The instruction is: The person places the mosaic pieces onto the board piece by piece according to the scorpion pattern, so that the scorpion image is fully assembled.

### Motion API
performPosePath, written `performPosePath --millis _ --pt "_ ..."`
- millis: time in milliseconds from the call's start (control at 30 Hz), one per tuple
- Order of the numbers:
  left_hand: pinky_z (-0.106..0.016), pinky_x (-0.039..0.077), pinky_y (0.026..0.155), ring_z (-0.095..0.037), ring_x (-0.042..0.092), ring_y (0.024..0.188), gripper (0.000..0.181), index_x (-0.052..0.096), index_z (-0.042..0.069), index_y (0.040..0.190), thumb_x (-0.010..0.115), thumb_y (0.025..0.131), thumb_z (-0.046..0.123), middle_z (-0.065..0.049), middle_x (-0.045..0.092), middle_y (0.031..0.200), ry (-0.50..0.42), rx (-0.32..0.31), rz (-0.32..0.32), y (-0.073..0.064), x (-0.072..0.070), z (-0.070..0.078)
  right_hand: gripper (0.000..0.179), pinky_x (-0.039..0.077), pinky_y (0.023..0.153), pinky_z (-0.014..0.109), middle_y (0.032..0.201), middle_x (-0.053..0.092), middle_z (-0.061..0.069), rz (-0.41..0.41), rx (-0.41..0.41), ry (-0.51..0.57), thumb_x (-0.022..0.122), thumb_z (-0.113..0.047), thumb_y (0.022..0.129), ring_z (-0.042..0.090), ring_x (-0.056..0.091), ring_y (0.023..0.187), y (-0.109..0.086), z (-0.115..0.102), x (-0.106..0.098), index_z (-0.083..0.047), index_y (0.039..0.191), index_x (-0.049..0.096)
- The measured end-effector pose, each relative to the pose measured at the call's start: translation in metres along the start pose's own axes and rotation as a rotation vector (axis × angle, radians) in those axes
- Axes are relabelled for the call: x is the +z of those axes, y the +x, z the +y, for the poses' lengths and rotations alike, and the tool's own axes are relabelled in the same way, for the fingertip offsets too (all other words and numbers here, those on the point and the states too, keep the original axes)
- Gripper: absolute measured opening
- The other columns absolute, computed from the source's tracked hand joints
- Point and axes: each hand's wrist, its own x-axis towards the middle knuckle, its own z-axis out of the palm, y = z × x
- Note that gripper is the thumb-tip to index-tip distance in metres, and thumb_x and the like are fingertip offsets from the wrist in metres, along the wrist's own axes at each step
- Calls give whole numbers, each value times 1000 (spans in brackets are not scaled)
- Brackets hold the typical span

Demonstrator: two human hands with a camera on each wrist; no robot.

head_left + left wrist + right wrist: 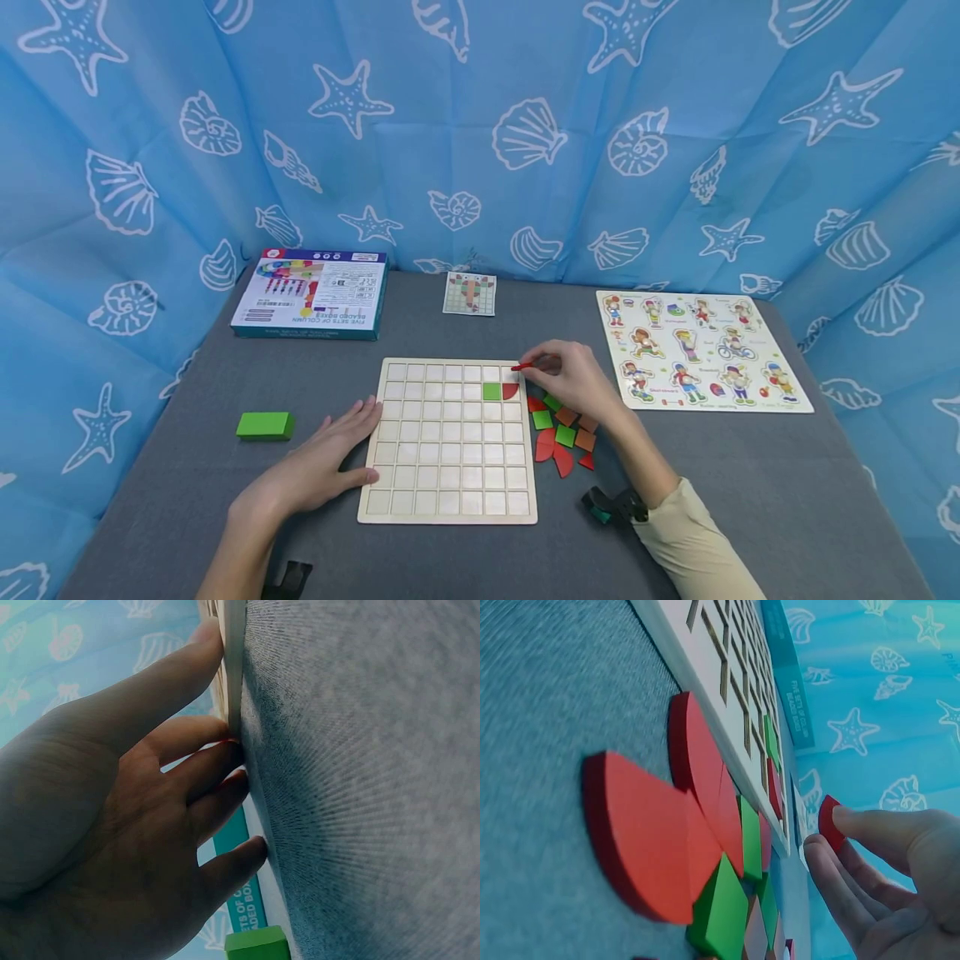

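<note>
My right hand (573, 379) pinches a small red piece (829, 823) between thumb and fingers, above the top right corner of a wooden grid board (420, 432). Two pieces lie in the board's second row: a green square (491, 392) and a red quarter-circle (510, 391). At the board's left edge my left hand (318, 458) rests with fingers spread, its thumb and fingertips touching the rim. Beside the board's right edge lies a loose pile of red quarter-circles (641, 840), green squares (566, 436) and orange-brown squares (585, 440).
A pattern card (470, 294) lies behind the board. A flat box (311, 300) sits at the back left, with a green block (265, 426) nearer me. To the right is a picture puzzle board (701, 354). A blue shell-print curtain (450, 125) hangs behind the grey table.
</note>
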Motion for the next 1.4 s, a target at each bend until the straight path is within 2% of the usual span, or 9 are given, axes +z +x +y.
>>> performPosePath --millis 267,533,900,1167,1400 --pt "-74 12 134 -44 17 170 95 26 8 172 80 99 33 -17 19 182 -10 11 -2 0 -1 -1 17 69 87 33 116 78 16 -63 -25 78 79 -6 98 29 82 103 6 -5 9 0 115 80" --pt "-74 13 134 -44 18 170 95 27 7 172 81 98 34 -17 20 182 -6 12 9 0 0 -2 15 68 96 41 124 74 17 -86 -68 46 74 1 99 31 77 113 13 -9 20 3 112 82" --pt "-73 13 134 -44 18 170 95 28 7 172 82 98 33 -17 20 182 -5 10 10 0 1 -2 17 66 83 37 116 80 15 -94 -138 -35 76 4 95 22 76 93 26 -12 30 0 111 82" --pt "-75 14 133 -45 18 170 95 28 6 172 81 98 34 -18 20 182 -10 22 10 0 0 -3 14 61 81 27 117 80 13 -137 -102 -79 77 0 96 16 72 91 29 -15 33 -4 108 83" --pt "-76 15 133 -45 19 169 95 29 6 172 81 98 35 -18 21 182 -6 31 15 0 1 -3 13 61 81 28 117 80 12 -134 -99 -96 73 0 99 17 72 91 28 -14 33 -4 106 84"
